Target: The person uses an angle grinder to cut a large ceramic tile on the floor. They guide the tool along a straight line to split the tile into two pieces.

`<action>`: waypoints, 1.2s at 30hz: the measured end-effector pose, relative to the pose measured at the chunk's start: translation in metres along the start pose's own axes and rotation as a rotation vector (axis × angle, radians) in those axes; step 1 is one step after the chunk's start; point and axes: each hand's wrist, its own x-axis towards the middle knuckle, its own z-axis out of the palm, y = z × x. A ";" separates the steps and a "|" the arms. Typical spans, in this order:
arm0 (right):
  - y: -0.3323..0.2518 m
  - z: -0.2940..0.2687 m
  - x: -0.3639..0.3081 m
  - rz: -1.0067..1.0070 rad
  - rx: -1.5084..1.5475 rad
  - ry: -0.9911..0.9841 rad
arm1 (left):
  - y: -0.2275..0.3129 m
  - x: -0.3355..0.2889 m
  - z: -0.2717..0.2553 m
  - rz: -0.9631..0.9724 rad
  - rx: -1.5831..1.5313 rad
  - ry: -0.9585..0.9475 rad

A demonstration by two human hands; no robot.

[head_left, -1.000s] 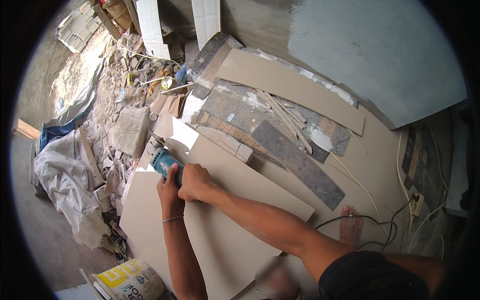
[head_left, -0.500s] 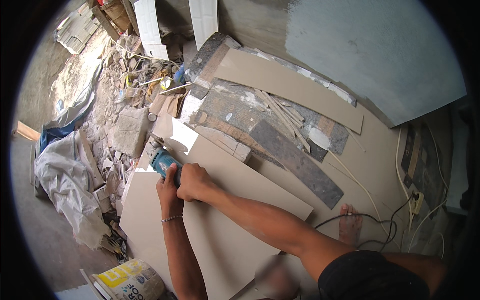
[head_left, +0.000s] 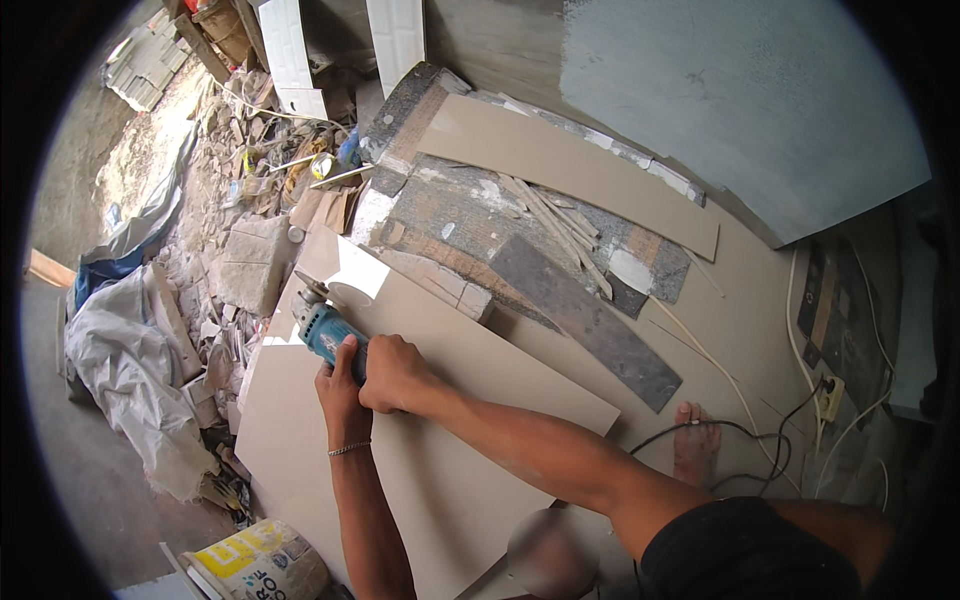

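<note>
A teal angle grinder (head_left: 333,332) is held in both hands above the upper left part of a large beige tile (head_left: 430,490). My right hand (head_left: 394,374) is closed round the rear of its body. Just beside it, my left hand (head_left: 343,398) grips the same body from the left, thumb along the housing; a chain bracelet is on that wrist. The grinder's disc (head_left: 311,284) points toward the tile's far left edge. Whether the disc touches the tile I cannot tell. Bright light and a round shadow fall on the tile beside the tool.
Rubble (head_left: 255,265) and a crumpled white sack (head_left: 130,360) lie left. A bucket (head_left: 262,565) stands at the lower left. Beyond the tile are a long beige strip (head_left: 570,170), thin offcuts (head_left: 560,225) and a dark grey strip (head_left: 590,325). A black cord (head_left: 740,428) runs near my foot (head_left: 697,445).
The scene has shifted slightly left in view. Both hands and the grinder have moved a little nearer to me over the tile, with the grip unchanged.
</note>
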 end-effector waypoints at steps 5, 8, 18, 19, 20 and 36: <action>-0.004 0.000 0.004 -0.002 -0.034 0.006 | 0.001 0.005 -0.003 -0.005 -0.004 -0.010; -0.003 0.001 0.004 -0.007 -0.031 0.000 | 0.002 0.005 -0.002 -0.013 -0.026 -0.020; 0.009 0.001 -0.007 -0.009 -0.042 -0.009 | -0.004 -0.014 0.004 -0.001 0.028 -0.003; 0.010 0.001 -0.008 -0.017 -0.039 -0.006 | -0.005 -0.015 0.005 0.002 0.028 -0.005; 0.010 0.001 -0.010 -0.018 -0.037 -0.007 | -0.005 -0.017 0.006 -0.007 0.020 -0.004; 0.020 0.007 -0.013 -0.074 0.000 0.089 | -0.005 -0.025 0.010 0.006 0.042 -0.016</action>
